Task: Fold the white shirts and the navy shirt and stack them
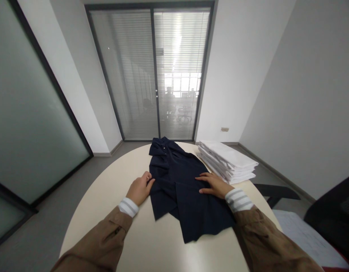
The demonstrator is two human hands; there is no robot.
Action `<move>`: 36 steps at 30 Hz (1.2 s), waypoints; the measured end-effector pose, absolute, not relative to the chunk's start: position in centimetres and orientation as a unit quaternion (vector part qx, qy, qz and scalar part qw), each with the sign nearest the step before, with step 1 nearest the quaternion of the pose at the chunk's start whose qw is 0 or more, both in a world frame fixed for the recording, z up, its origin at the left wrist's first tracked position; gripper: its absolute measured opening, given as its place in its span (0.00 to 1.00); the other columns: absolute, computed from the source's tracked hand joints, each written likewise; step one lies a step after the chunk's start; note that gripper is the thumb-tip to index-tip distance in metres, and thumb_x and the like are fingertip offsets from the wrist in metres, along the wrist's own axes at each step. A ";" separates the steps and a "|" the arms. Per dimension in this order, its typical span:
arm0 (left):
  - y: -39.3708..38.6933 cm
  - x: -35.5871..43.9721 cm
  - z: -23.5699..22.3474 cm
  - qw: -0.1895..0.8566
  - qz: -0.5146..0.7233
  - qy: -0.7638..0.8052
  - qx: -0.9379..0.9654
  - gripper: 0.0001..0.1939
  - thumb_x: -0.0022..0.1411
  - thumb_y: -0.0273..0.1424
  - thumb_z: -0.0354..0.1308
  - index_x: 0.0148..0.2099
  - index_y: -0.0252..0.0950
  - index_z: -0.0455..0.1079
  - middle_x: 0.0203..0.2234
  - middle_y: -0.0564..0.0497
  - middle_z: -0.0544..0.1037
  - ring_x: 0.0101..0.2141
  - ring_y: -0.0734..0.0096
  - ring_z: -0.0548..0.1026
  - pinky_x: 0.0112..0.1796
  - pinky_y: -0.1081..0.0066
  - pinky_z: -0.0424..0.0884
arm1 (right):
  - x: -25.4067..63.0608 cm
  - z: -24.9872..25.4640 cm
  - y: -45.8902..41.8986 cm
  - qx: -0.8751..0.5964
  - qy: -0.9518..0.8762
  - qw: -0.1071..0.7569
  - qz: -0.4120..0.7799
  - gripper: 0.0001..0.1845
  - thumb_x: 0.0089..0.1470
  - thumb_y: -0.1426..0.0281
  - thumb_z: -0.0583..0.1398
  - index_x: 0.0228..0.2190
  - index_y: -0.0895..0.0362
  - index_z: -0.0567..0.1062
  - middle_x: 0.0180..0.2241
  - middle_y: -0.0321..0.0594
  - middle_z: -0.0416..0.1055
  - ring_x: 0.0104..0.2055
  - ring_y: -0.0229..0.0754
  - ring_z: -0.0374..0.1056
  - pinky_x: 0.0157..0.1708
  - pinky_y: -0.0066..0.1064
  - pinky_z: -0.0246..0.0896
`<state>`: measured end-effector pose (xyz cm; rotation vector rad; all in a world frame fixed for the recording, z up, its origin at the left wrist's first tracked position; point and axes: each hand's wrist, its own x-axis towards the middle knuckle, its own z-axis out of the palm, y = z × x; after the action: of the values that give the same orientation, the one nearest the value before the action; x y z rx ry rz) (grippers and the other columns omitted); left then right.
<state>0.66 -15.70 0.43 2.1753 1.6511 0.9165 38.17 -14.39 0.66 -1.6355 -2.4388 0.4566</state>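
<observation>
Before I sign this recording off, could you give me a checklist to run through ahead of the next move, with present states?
1. Bare left hand at the left edge of the dark navy fabric garment: ok; whether it pinches the cloth, cannot tell.
2. Bare right hand on the garment's right side, fingers spread: ok.
3. Garment smooth: not ok, creased with uneven lower edges.
4. Garment wholly on the round cream table: cannot tell; its far end reaches the far rim.
5. Stack of flat white packets apart from the garment: cannot tell; they lie very close.
</observation>
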 end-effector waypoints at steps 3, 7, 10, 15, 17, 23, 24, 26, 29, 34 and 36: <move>-14.3 -0.5 0.1 0.282 0.454 0.585 0.609 0.19 0.61 0.50 0.55 0.39 0.38 0.65 0.21 0.54 0.75 0.23 0.66 0.73 0.26 0.71 0.64 | 38.5 0.1 -14.1 -0.532 -0.826 0.094 0.160 0.29 0.56 0.54 0.61 0.58 0.47 0.72 0.61 0.46 0.64 0.62 0.56 0.60 0.62 0.47 0.52; -12.9 -2.2 0.7 0.422 0.562 0.552 0.447 0.27 0.44 0.53 0.66 0.36 0.34 0.70 0.24 0.50 0.78 0.28 0.63 0.76 0.32 0.67 0.71 | 39.0 -0.4 -13.9 -0.537 -0.822 0.084 0.169 0.33 0.56 0.52 0.60 0.60 0.50 0.69 0.64 0.47 0.60 0.65 0.58 0.56 0.64 0.50 0.48; -12.4 -3.7 1.8 0.498 0.563 0.508 0.421 0.22 0.41 0.44 0.70 0.33 0.33 0.74 0.31 0.46 0.81 0.38 0.56 0.78 0.42 0.64 0.73 | 39.4 -0.3 -13.8 -0.540 -0.818 0.072 0.185 0.37 0.55 0.51 0.61 0.62 0.52 0.67 0.66 0.49 0.56 0.67 0.59 0.53 0.65 0.51 0.47; -13.3 -6.6 3.5 0.584 0.511 0.477 0.412 0.19 0.47 0.32 0.69 0.42 0.33 0.76 0.36 0.45 0.82 0.41 0.55 0.80 0.44 0.64 0.74 | 40.1 -0.2 -13.8 -0.540 -0.815 0.070 0.199 0.34 0.56 0.58 0.60 0.63 0.51 0.65 0.67 0.48 0.55 0.68 0.58 0.52 0.64 0.51 0.48; -14.3 -8.0 3.4 0.635 0.458 0.417 0.462 0.23 0.47 0.31 0.69 0.47 0.32 0.76 0.37 0.45 0.82 0.40 0.57 0.80 0.43 0.66 0.74 | 40.3 -0.2 -13.8 -0.541 -0.814 0.072 0.198 0.32 0.56 0.63 0.59 0.62 0.50 0.66 0.67 0.45 0.55 0.68 0.56 0.53 0.64 0.50 0.49; -15.5 -9.9 1.5 0.751 0.308 0.233 0.535 0.17 0.64 0.41 0.59 0.45 0.31 0.76 0.06 0.62 0.57 0.07 0.80 0.55 0.14 0.78 0.59 | 39.5 1.0 -14.7 -0.535 -0.828 0.060 0.155 0.37 0.49 0.81 0.54 0.59 0.50 0.70 0.65 0.44 0.59 0.66 0.52 0.56 0.64 0.47 0.50; -15.4 -9.4 1.5 0.729 0.344 0.246 0.538 0.17 0.64 0.42 0.58 0.43 0.32 0.76 0.06 0.63 0.56 0.08 0.81 0.52 0.13 0.79 0.57 | 39.0 1.5 -15.0 -0.527 -0.835 0.063 0.147 0.36 0.48 0.83 0.54 0.58 0.52 0.71 0.64 0.46 0.61 0.66 0.51 0.57 0.64 0.46 0.51; -15.0 -7.7 1.6 0.638 0.432 0.320 0.552 0.17 0.62 0.43 0.60 0.42 0.34 0.74 0.13 0.58 0.66 0.14 0.80 0.61 0.18 0.79 0.62 | 37.7 2.7 -15.8 -0.501 -0.850 0.083 0.139 0.32 0.49 0.83 0.54 0.55 0.56 0.74 0.60 0.49 0.65 0.63 0.50 0.61 0.64 0.42 0.53; -14.8 -4.6 1.7 0.473 0.412 0.425 0.653 0.20 0.57 0.41 0.65 0.47 0.35 0.73 0.38 0.45 0.78 0.33 0.70 0.74 0.31 0.73 0.70 | 34.7 4.5 -17.6 -0.442 -0.876 0.129 0.145 0.20 0.56 0.72 0.57 0.50 0.56 0.76 0.54 0.48 0.69 0.56 0.49 0.65 0.59 0.42 0.58; -15.5 -1.9 0.5 0.364 0.239 0.459 0.774 0.33 0.53 0.34 0.64 0.61 0.37 0.65 0.35 0.51 0.73 0.28 0.73 0.69 0.30 0.72 0.66 | 28.9 5.5 -20.8 -0.330 -0.923 0.113 0.165 0.19 0.52 0.55 0.66 0.43 0.51 0.78 0.47 0.43 0.70 0.49 0.48 0.66 0.51 0.41 0.62; -15.5 -2.0 0.3 0.373 0.228 0.457 0.774 0.33 0.54 0.30 0.59 0.63 0.36 0.63 0.29 0.55 0.69 0.25 0.75 0.65 0.28 0.73 0.62 | 27.6 4.9 -21.6 -0.298 -0.934 0.083 0.177 0.24 0.49 0.52 0.67 0.45 0.49 0.78 0.50 0.43 0.68 0.51 0.51 0.65 0.52 0.44 0.60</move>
<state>-2.03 -15.49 0.29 1.9845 1.1723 0.5851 27.62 -21.55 4.94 -0.8911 -2.7892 0.5282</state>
